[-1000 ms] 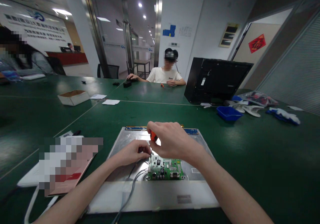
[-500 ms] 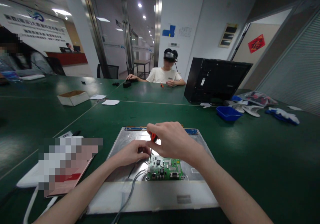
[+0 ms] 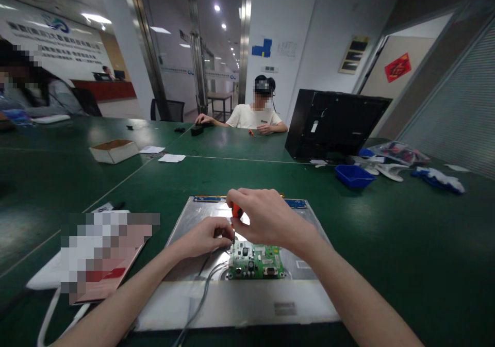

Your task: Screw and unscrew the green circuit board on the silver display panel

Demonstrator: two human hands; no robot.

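"Well, what's gripped?"
"Right hand [image 3: 266, 215] curled around an orange-and-black screwdriver [image 3: 236, 211]; left hand [image 3: 207, 235], fingers bunched beside its shaft, grip unclear."
"And the green rectangular circuit board [image 3: 257, 262]?"
"Component-studded, flat on the silvery metal panel [image 3: 188, 217]."

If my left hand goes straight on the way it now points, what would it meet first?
Probably the screwdriver, whose shaft shows close to your left hand; whether they touch is unclear.

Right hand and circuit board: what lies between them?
The head view shows a screwdriver there, orange handle in the right hand, shaft down by a corner of the circuit board.
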